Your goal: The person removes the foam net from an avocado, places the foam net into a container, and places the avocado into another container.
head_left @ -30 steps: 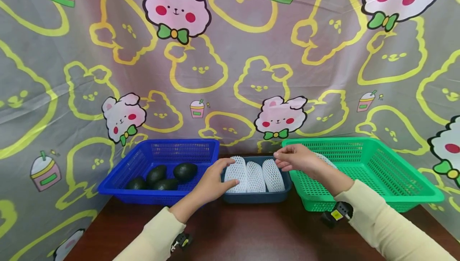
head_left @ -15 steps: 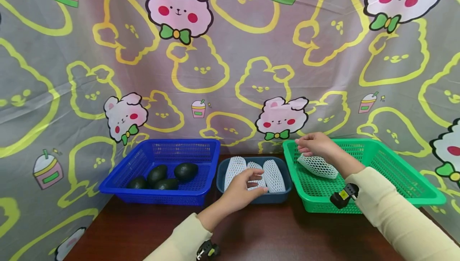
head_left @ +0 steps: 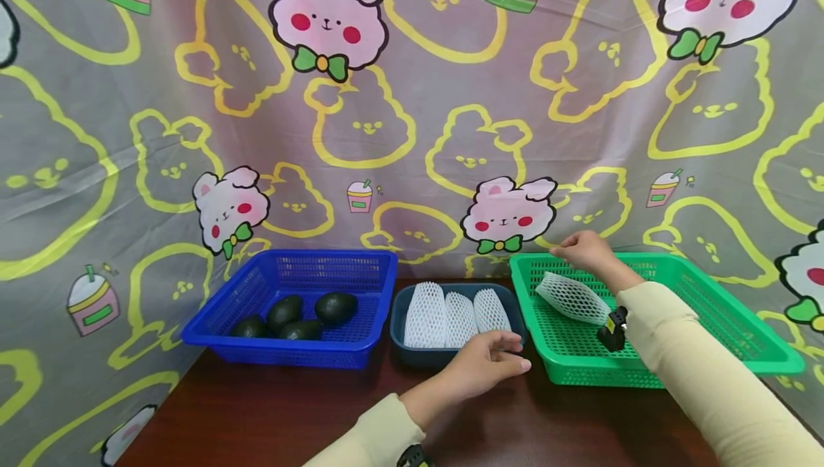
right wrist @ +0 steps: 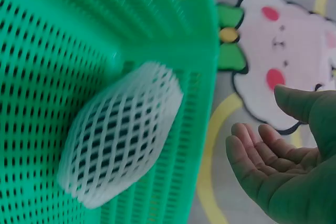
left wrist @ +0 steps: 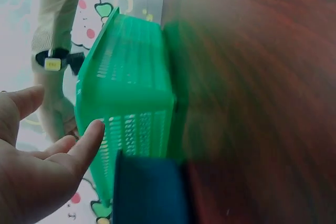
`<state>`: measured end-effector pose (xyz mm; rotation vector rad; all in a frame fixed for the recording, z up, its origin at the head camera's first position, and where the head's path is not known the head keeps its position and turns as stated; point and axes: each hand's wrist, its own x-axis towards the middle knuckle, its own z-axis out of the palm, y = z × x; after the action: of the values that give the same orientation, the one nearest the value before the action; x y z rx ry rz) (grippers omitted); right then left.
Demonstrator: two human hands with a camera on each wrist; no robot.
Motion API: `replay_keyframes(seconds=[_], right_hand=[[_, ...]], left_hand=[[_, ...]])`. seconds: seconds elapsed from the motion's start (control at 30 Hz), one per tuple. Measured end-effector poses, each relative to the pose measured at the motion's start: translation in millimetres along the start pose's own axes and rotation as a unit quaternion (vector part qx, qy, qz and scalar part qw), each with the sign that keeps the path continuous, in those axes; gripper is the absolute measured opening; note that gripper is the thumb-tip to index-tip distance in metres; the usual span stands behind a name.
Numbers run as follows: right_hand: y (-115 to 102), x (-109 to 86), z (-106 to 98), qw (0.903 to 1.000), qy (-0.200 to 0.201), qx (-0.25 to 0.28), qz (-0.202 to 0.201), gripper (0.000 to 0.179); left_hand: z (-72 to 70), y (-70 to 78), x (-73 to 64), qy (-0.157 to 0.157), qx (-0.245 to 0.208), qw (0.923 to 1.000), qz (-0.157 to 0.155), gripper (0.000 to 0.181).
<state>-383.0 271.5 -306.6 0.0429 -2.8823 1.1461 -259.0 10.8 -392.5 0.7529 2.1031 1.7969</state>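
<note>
My right hand [head_left: 584,251] hovers over the back rim of the green basket [head_left: 582,370], fingers loosely bent and holding nothing. Below it in the basket lies a white foam net sleeve [head_left: 573,297], bulging, with something dark showing through its mesh [right wrist: 123,135]. My left hand [head_left: 483,365] is at the front right corner of the dark blue tray [head_left: 412,357]; its fingers are relaxed and hold nothing. Inside the tray lie three white foam net sleeves [head_left: 426,317] side by side. In the left wrist view, the left hand [left wrist: 47,171] appears with fingers spread near the green basket.
A blue basket [head_left: 277,355] on the left contains several dark green avocados [head_left: 336,307]. All the containers stand on a dark reddish-brown table [head_left: 309,417]. Behind them hangs a patterned cloth [head_left: 412,95].
My left hand has moved right, across the tray to its front right corner. My right hand has gone right, from the tray's edge to above the green basket, uncovering the sleeve there.
</note>
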Motion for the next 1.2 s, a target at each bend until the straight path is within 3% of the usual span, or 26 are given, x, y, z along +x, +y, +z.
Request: replay_keyframes(seconds=[0.27,0.47,0.57,0.73,0.87,1.0,1.2], right_hand=[[25,17.6,5,0.9938,0.040,-0.087,-0.055,0.046],[30,17.9,10,0.9917,0.021,-0.120,-0.041,0.033],[34,17.9,11,0.9906,0.013,-0.130,-0.041,0.043],[43,22.1,11,0.9876,-0.007,-0.152,-0.040,0.046],[49,22.8,9,0.9828,-0.042,-0.178,-0.025,0.059],[55,24.2,10,0.9802,-0.078,-0.181,-0.015,0.044],[61,25.1,15,0.9773,-0.100,-0.187,-0.010,0.042]], left_hand=[[22.7,-5.5,11.8,0.002,-0.108,0.9930,-0.048,0.047],[30.1,-5.2,15.8,0.001,-0.181,0.9821,-0.054,0.045],[31.6,-4.7,18.1,0.011,-0.207,0.9767,-0.056,0.042],[34.1,-5.7,22.7,0.037,-0.224,0.9720,-0.061,0.039],[38.8,-7.4,24.6,0.064,-0.231,0.9691,-0.059,0.039],[43.8,-9.9,26.5,0.092,-0.237,0.9661,-0.046,0.039],[46.6,-11.9,27.9,0.109,-0.233,0.9654,-0.046,0.038]])
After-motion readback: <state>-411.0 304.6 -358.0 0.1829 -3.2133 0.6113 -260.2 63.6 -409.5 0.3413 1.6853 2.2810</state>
